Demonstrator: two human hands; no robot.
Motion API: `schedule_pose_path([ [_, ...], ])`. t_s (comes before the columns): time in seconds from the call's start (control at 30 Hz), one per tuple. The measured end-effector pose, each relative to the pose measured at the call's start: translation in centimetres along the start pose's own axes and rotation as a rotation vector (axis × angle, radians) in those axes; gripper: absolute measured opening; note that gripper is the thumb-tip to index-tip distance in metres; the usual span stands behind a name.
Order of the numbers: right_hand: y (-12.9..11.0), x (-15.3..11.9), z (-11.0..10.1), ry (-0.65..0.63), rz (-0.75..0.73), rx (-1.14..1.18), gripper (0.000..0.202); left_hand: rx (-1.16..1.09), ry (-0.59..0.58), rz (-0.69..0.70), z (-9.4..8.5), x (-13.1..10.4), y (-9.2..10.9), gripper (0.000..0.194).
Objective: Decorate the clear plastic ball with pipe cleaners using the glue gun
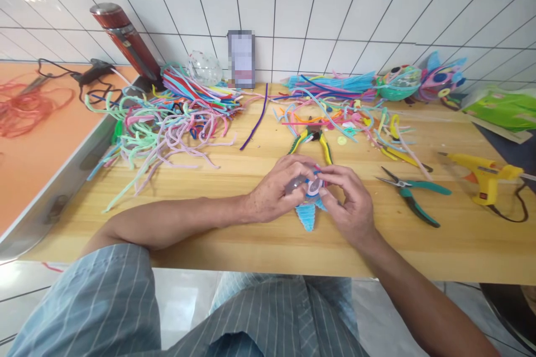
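Note:
Low over the table's front half, my left hand and my right hand close around a small pipe-cleaner craft. Light-blue fuzzy fins point down from it toward me. A white-and-blue ring with a grey centre shows between my fingers. My left fingers curl over the craft's left side, where a clear rounded part shows. The right thumb and fingers pinch at the ring's edge. Most of the craft's body is hidden by my hands. Just beyond them lie yellow-and-green pliers.
Loose pipe cleaners heap at left, with more blue bundles behind. Teal needle-nose pliers and a yellow glue gun lie at right. A red thermos, a phone and finished fish-like crafts line the wall.

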State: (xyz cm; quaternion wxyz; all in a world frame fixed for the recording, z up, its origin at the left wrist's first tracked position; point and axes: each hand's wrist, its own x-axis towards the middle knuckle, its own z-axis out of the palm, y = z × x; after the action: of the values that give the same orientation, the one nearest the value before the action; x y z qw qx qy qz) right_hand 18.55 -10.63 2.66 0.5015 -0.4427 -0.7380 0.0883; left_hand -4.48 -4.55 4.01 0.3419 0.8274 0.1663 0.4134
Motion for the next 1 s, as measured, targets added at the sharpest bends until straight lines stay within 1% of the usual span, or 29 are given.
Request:
schedule_pose_path([
  [0.1,-0.07,0.02,0.04,0.004,-0.004,0.000,0.022,-0.003,-0.004,0.011,-0.10,-0.01,0.05,0.018],
  [0.27,-0.09,0.04,-0.14,-0.015,0.024,-0.016,0.020,-0.020,-0.034,-0.051,-0.25,-0.03,0.13,0.018],
  [0.43,-0.09,0.01,-0.33,-0.034,0.037,-0.022,0.019,-0.026,-0.006,-0.054,-0.01,0.06,0.05,0.015],
  [0.63,-0.22,0.10,-0.09,-0.002,0.000,0.009,0.022,-0.015,0.022,-0.015,0.09,0.17,0.12,0.013],
  [0.8,-0.19,0.16,-0.19,-0.016,0.005,-0.011,0.019,-0.020,0.003,-0.066,0.00,0.40,0.38,0.012],
  [0.9,-0.14,0.15,-0.26,-0.030,0.020,-0.031,0.019,-0.033,-0.005,-0.084,-0.13,0.37,0.41,0.013],
  [1.0,-0.16,0.17,-0.24,-0.021,0.008,-0.021,0.020,-0.058,-0.016,-0.073,-0.24,0.21,0.39,0.018],
])
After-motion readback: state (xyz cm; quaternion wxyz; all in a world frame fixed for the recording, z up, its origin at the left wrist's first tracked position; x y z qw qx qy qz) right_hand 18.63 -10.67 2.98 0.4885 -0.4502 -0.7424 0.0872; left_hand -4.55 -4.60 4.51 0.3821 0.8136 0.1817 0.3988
